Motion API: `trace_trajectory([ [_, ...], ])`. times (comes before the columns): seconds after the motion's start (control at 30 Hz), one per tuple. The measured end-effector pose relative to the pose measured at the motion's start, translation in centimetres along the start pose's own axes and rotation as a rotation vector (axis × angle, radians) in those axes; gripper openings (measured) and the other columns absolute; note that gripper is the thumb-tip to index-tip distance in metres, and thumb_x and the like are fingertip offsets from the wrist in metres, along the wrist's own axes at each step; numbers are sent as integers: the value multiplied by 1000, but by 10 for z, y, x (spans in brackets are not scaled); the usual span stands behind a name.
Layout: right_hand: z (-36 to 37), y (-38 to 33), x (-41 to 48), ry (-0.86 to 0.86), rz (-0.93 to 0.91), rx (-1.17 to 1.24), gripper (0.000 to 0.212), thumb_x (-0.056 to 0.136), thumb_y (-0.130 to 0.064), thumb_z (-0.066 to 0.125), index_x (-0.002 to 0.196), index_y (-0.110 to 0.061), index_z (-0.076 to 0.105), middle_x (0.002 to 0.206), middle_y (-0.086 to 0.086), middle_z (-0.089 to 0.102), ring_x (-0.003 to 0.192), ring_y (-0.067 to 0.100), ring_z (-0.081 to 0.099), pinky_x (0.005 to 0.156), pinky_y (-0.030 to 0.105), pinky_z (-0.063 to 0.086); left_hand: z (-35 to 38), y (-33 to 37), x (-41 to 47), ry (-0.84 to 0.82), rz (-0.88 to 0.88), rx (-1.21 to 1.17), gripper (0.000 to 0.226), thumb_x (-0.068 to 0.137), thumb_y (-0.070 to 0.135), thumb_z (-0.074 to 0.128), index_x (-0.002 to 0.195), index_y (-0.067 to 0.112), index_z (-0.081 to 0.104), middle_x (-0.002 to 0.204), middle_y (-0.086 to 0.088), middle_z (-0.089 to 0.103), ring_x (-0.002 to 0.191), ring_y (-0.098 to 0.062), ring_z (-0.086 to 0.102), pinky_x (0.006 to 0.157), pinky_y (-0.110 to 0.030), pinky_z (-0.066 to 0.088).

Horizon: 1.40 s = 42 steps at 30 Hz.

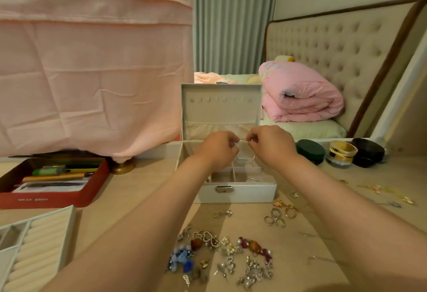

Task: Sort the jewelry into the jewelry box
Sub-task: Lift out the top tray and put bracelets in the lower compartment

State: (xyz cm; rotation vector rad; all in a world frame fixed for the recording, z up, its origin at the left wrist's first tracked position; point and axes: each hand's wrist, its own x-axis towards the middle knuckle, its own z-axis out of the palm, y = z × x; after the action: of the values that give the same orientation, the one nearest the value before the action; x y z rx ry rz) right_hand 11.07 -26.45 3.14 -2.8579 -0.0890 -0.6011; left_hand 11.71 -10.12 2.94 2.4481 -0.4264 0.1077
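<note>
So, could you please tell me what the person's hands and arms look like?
The left hand and right hand are ungloved, with no watch or bracelet at either wrist. The left arm and right arm are bare, no sleeves in view.

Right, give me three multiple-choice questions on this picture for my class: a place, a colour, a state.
1. Where is the silver bangle? A in a red tin. B held by the left hand and right hand above the jewelry box. C on the bed.
2. The folded quilt is: A pink. B blue. C black.
3. The box's lid is: A shut. B open, upright. C removed.
Answers: B, both hands pinch it; A, plainly pink; B, its lining faces us.
</note>
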Motion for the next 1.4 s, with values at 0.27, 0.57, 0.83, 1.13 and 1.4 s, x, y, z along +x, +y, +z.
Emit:
trace_trajectory([
  [0.27,23,11,13,-229,-112,-196,20,94,-22,61,106,-28,75,103,0,73,94,25,66,79,35,55,24,-18,15,-219,-26,204,57,94,48,57,144,21,50,149,-4,45,142,-24,32,114,-41,30],
  [0.57,-1,0,-2,-233,-192,-282,26,96,-18,57,113,-28,74,109,-1,72,101,23,66,75,30,48,13,-17,-11,-177,58,171,54,97,52,51,143,25,51,144,-3,45,140,-23,31,114,-41,31],
  [0.83,-57,-43,-69,-196,-239,17,22,97,-29,57,109,-35,74,108,-12,71,95,13,63,70,27,43,-23,-12,-89,97,208,30,6,92,33,59,97,32,61,87,14,59,75,0,53,66,-26,41],
  [1.13,-50,-76,-131,-700,-150,191,21,81,-29,82,100,-33,75,84,-16,67,80,4,64,76,26,53,-40,-42,-173,-92,49,192,8,89,39,62,96,39,66,95,19,56,90,-2,54,82,-27,49],
  [1.4,-25,-71,-139,-727,-125,235,15,84,-27,81,98,-28,77,92,-13,70,88,6,65,85,27,55,-30,-68,-198,-211,-8,198,25,92,44,62,117,44,66,110,15,51,106,-7,47,95,-32,48],
])
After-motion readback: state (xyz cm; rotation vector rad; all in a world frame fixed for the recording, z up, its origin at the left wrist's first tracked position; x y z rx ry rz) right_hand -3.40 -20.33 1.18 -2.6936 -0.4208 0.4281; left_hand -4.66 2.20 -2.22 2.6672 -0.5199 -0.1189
